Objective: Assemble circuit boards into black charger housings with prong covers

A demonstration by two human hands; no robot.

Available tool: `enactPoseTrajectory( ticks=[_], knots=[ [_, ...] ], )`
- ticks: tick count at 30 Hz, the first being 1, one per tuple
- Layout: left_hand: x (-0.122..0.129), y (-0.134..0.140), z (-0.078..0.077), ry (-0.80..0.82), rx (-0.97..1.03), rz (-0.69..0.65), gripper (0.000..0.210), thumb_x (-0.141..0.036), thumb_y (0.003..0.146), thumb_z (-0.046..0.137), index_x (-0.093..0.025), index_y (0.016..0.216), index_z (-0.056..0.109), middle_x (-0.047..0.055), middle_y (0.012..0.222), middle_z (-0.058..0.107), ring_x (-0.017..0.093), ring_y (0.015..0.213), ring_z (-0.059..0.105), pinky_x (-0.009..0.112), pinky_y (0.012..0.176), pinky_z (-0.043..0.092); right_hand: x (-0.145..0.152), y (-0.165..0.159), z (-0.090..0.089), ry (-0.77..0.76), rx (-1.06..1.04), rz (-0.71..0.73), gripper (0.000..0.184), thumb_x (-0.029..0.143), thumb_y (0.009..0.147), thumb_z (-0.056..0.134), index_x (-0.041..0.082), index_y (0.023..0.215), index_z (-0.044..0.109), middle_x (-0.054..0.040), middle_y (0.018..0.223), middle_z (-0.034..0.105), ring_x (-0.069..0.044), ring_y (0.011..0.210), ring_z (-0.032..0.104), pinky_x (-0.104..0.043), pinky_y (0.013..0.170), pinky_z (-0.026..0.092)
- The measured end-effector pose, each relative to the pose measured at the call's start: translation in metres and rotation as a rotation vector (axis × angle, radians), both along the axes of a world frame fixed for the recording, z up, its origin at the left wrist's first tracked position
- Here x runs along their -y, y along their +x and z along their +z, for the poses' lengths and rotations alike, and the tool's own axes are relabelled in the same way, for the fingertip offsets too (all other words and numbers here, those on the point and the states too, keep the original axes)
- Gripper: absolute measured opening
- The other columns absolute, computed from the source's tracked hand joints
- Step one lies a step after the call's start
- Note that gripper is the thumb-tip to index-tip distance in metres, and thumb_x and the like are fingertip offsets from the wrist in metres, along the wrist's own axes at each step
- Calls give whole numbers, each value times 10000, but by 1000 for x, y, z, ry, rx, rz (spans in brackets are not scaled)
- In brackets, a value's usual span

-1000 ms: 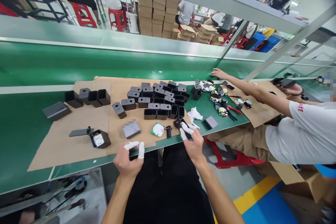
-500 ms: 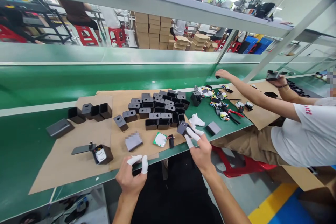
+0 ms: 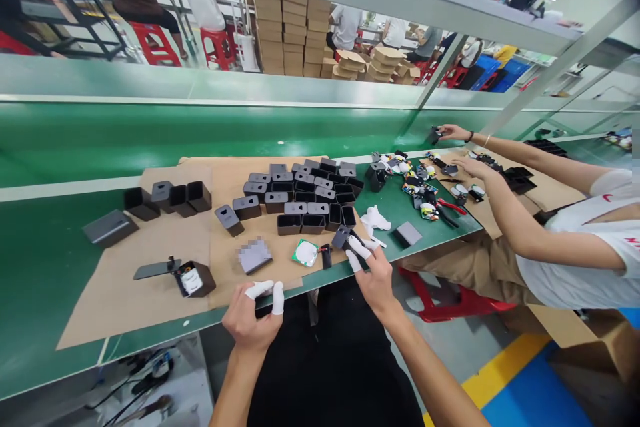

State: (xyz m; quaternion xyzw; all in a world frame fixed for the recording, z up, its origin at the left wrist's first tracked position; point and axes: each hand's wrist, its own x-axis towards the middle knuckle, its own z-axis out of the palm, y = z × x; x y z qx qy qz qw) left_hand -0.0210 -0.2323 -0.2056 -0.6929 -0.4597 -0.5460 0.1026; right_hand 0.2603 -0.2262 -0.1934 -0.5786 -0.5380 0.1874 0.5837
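My left hand (image 3: 254,317) rests at the table's front edge, white covers on its thumb and index finger. Those two fingertips are apart, with nothing visible between them. On the right, my right hand (image 3: 373,273), also with white finger covers, holds a small dark plastic housing (image 3: 341,237) by its near side. Its fingers partly hide the housing. Close by lie a green circuit board with a white round part (image 3: 305,253) and a small black piece (image 3: 326,256) wired to it. A grey block (image 3: 255,256) sits beyond my left hand.
Several dark housings (image 3: 295,208) stand grouped on the cardboard (image 3: 227,180). An opened housing with wiring (image 3: 195,279) is at left. To the right are a crumpled white cloth (image 3: 375,219), a grey box (image 3: 408,233), red-handled pliers (image 3: 451,207), and a co-worker's arms (image 3: 515,213).
The housing in my right hand has shifted slightly left and turned a little. My left hand stays about where it was. The co-worker's arms have moved, and the camera view has tilted down.
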Motion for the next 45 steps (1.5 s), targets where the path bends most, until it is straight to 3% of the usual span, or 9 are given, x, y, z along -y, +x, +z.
enactPoseTrajectory(
  ticks=[6,10,13,15,20,29,40,43,45],
  knots=[
    [1,0,-1,-8,0,-6,268,-44,858,850,-171,1013,671,20,769,685,181,674,641,291,654,555,17,-31,32,-127,-484,-2,454,493,1104,653,275,1501,677,-116,1413,788,-245,1203,804,-463,1023,683],
    [0,0,-3,-10,-9,-1,278,-48,854,860,-174,1014,670,25,779,690,183,684,633,292,653,547,27,-45,61,-208,-908,87,403,528,1079,708,263,1377,768,-75,1359,829,-184,1164,821,-313,964,702],
    [-1,0,-3,-10,-14,1,278,-52,852,865,-174,1012,674,25,780,691,181,680,632,290,651,542,29,-49,82,-264,-1331,121,272,373,1019,821,257,1266,823,-32,1241,871,-144,1017,845,-231,885,714],
    [-1,1,-4,-14,-17,1,274,-56,851,868,-174,1005,674,28,781,697,183,683,637,292,655,545,28,-50,93,-325,-1485,93,172,280,1089,715,253,1208,836,-11,1161,886,-131,949,856,-217,854,725],
    [-1,2,-5,-18,-15,15,286,-55,839,877,-179,1002,676,27,785,705,180,672,628,295,645,538,27,-50,112,-507,-1709,15,390,252,1218,408,233,1341,778,-25,1053,884,-116,872,861,-194,791,731],
    [-2,2,-6,-12,-29,19,286,-60,840,876,-184,1014,685,34,794,708,191,686,645,306,655,543,28,-45,112,-545,-1793,-10,402,277,1228,390,221,1512,668,-56,1091,869,-123,825,853,-199,763,736],
    [0,3,-8,-55,-13,27,223,-130,879,852,-205,1008,687,8,766,701,184,672,638,306,667,535,26,-45,110,-511,-1689,50,262,257,1175,539,194,1225,789,-51,1057,865,-90,935,850,-152,896,706],
    [1,2,-9,-71,8,24,207,-154,887,848,-211,1001,685,10,770,712,187,672,642,309,666,531,28,-47,94,-465,-1552,102,166,316,1079,730,190,1155,807,-76,1151,856,-130,1111,836,-202,1053,672],
    [0,2,-9,-81,24,16,203,-154,887,848,-212,991,684,14,774,718,189,677,648,310,666,531,25,-48,79,-393,-1224,65,275,449,1051,757,191,1129,807,-103,1185,847,-191,1159,827,-314,1091,684]
  ],
)
